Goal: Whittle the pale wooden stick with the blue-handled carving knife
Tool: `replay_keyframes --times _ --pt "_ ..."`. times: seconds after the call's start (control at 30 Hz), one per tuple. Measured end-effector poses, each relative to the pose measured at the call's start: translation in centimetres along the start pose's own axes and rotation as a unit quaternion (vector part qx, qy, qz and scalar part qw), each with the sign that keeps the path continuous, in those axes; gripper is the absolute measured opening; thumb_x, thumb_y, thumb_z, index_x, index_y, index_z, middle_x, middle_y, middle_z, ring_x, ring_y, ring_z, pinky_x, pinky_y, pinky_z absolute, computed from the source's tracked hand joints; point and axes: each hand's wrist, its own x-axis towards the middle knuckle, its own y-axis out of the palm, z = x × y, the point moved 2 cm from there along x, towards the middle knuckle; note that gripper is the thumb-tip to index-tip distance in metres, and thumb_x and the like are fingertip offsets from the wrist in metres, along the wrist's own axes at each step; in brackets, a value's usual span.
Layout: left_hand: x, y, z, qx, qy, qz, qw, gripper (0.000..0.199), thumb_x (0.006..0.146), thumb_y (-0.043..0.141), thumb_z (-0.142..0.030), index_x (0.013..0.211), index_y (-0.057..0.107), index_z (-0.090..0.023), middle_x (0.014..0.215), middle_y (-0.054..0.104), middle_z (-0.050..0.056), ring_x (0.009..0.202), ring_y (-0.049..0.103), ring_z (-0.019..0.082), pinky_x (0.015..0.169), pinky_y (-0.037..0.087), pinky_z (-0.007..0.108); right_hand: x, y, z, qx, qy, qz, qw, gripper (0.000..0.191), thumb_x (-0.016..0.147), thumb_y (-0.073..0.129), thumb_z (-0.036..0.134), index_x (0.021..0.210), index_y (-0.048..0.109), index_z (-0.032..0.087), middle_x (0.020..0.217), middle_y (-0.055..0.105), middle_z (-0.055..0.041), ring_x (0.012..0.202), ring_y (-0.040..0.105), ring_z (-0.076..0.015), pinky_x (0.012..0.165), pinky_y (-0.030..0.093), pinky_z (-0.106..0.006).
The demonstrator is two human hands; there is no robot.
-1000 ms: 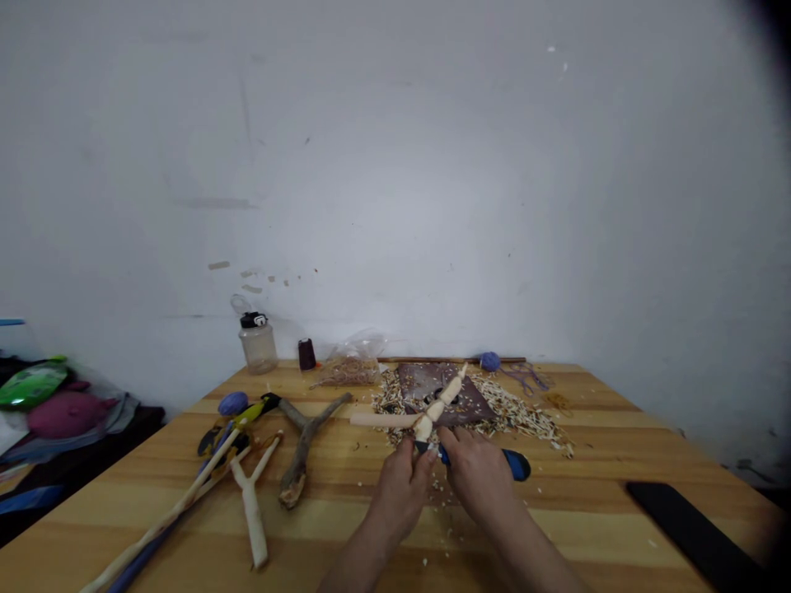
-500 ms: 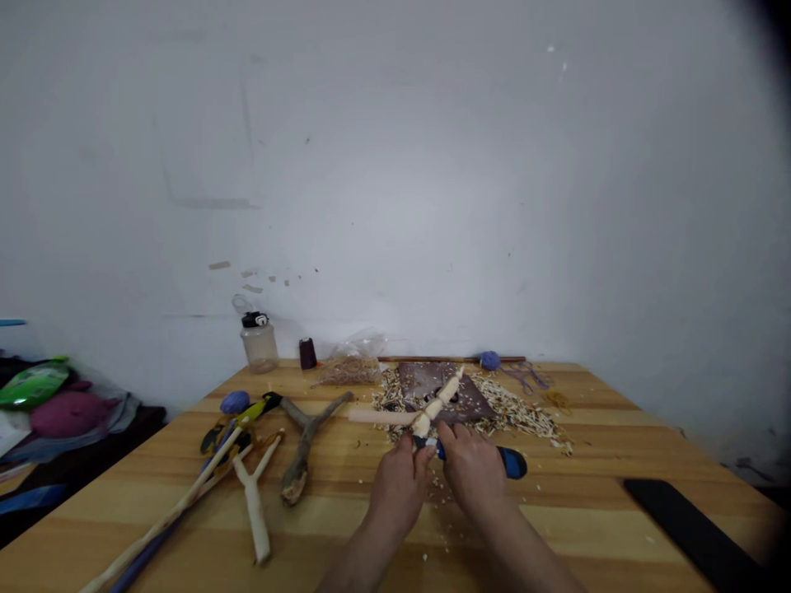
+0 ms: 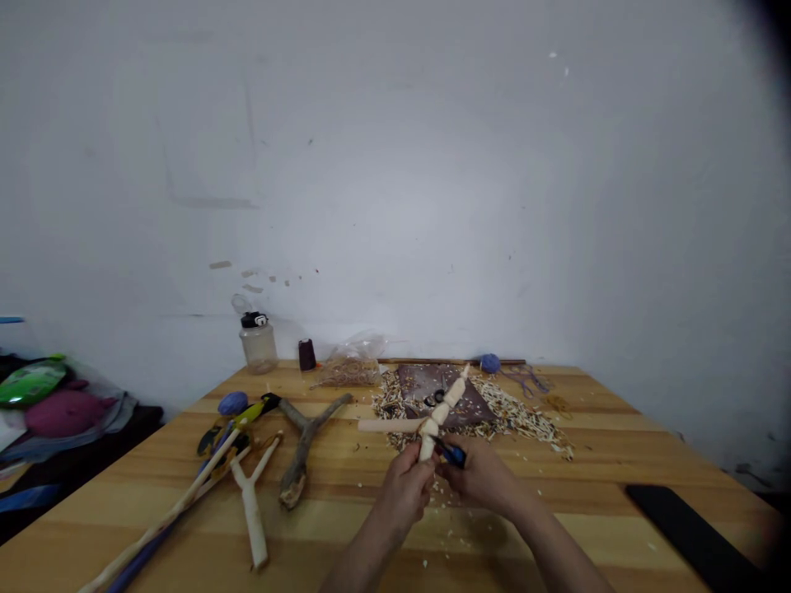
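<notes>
Left hand (image 3: 404, 486) curled shut around the lower stem of a pale peeled forked branch (image 3: 440, 416), fingers wrapped closed, holding it up off the table. The branch is tilted, with its long arm pointing up and away and its shorter arm running out left, above the shavings. Right hand (image 3: 482, 478) is also mostly closed, gripping a blue-and-black handled carving knife (image 3: 454, 453). The handle pokes out by the stem, the blade is hidden, so can't tell exactly where it meets the wood. The two hands are just beside each other, close in around the stem.

Below and behind the hands, on a light wooden table (image 3: 618, 461), is a heap of pale wood shavings (image 3: 525, 420) around a dark brown flat square sheet (image 3: 436, 383). Loose chips are scattered near the hands. Left of them lie a bark-covered forked branch (image 3: 306, 441), a peeled white Y-shaped fork (image 3: 250, 502), a long peeled stick (image 3: 166, 519), and a yellow-and-black tool handle (image 3: 247, 414) beside a blue-purple yarn ball (image 3: 233, 403). At the back edge are a clear plastic bottle with a black cap (image 3: 258, 346), a dark thread spool (image 3: 307, 355), and a clear plastic bag of shavings (image 3: 349, 371). A flat black strip (image 3: 685, 527) lies at front right.
</notes>
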Motion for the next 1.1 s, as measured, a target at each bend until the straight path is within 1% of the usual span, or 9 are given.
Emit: replay_keyframes --times 0.1,0.23,0.4,0.53,0.63,0.77,0.83,0.93,1.1 --pt "0.1 -0.3 -0.2 -0.026 0.0 -0.006 1.0 0.024 0.065 0.048 -0.037 0.081 0.046 -0.02 0.046 0.031 -0.011 0.033 0.022 0.004 0.035 0.012 0.017 -0.1 -0.2 -0.1 0.035 0.006 -0.014 0.999 0.014 0.076 0.047 0.023 0.082 0.057 0.017 0.058 0.055 0.0051 0.051 0.046 -0.0089 0.05 0.033 -0.018" --pt "0.4 -0.6 -0.1 0.005 -0.005 -0.036 0.999 0.02 0.063 0.047 -0.033 0.076 0.048 -0.019 0.042 0.033 -0.011 0.033 0.026 0.004 0.034 0.015 0.017 0.0 -0.2 -0.2 -0.072 -0.001 -0.06 0.996 0.012 0.073 0.05 0.025 0.077 0.058 0.017 0.064 0.059 0.0011 0.056 0.049 -0.0111 0.053 0.032 -0.02" --pt "0.3 -0.5 -0.2 0.04 0.016 -0.04 0.998 0.015 0.065 0.045 -0.03 0.072 0.05 -0.018 0.04 0.034 -0.01 0.034 0.028 0.005 0.037 0.019 0.018 0.0 0.1 -0.3 -0.163 0.016 -0.053 0.985 0.014 0.076 0.049 0.025 0.078 0.06 0.018 0.071 0.065 -0.0038 0.061 0.056 -0.0136 0.055 0.03 -0.021" --pt "0.4 -0.6 -0.1 0.089 0.045 -0.038 0.994 0.016 0.07 0.044 -0.03 0.072 0.052 -0.017 0.042 0.036 -0.009 0.037 0.032 0.007 0.041 0.023 0.019 -0.1 0.0 0.1 -0.169 0.024 -0.038 0.985 0.016 0.078 0.048 0.024 0.083 0.062 0.019 0.077 0.067 -0.005 0.067 0.059 -0.0146 0.057 0.031 -0.021" --pt "0.3 -0.9 -0.1 0.157 0.086 -0.035 0.983 0.019 0.075 0.041 -0.031 0.074 0.053 -0.017 0.045 0.039 -0.007 0.043 0.038 0.009 0.045 0.026 0.02 -0.3 -0.2 0.6 -0.189 0.034 -0.033 0.981 0.019 0.08 0.046 0.025 0.088 0.063 0.02 0.081 0.068 -0.0063 0.072 0.061 -0.016 0.058 0.032 -0.021" --pt "-0.4 -1.1 -0.7 0.308 0.175 -0.051 0.934 0.025 0.083 0.036 -0.034 0.078 0.053 -0.017 0.065 0.055 0.001 0.063 0.051 0.014 0.057 0.032 0.023 -0.4 -0.2 0.9 -0.235 0.064 -0.033 0.969 0.02 0.082 0.044 0.025 0.09 0.062 0.02 0.082 0.069 -0.0079 0.073 0.062 -0.0166 0.059 0.032 -0.022" --pt "-0.7 -1.1 -1.0 0.373 0.191 -0.059 0.906 0.028 0.086 0.031 -0.033 0.087 0.053 -0.017 0.076 0.06 0.006 0.071 0.054 0.017 0.063 0.034 0.025 -0.4 0.1 0.8 -0.246 0.074 -0.036 0.966 0.021 0.083 0.043 0.025 0.091 0.062 0.021 0.081 0.069 -0.0084 0.073 0.062 -0.0166 0.059 0.032 -0.022" --pt "-0.7 -1.1 -1.0 0.46 0.164 -0.062 0.87 0.031 0.088 0.025 -0.032 0.095 0.051 -0.015 0.08 0.063 0.01 0.073 0.058 0.019 0.064 0.035 0.026 -0.2 0.6 0.6 -0.259 0.09 -0.042 0.961 0.022 0.083 0.043 0.026 0.089 0.063 0.022 0.079 0.069 -0.0086 0.071 0.062 -0.0173 0.058 0.032 -0.023" --pt "-0.2 -1.2 -0.5 0.558 0.123 -0.075 0.817 0.029 0.088 0.025 -0.03 0.097 0.049 -0.016 0.082 0.065 0.013 0.072 0.06 0.023 0.062 0.036 0.029 0.2 1.2 0.3 -0.271 0.129 -0.044 0.953 0.023 0.081 0.043 0.023 0.089 0.064 0.023 0.079 0.068 -0.0097 0.071 0.062 -0.0185 0.058 0.033 -0.024"
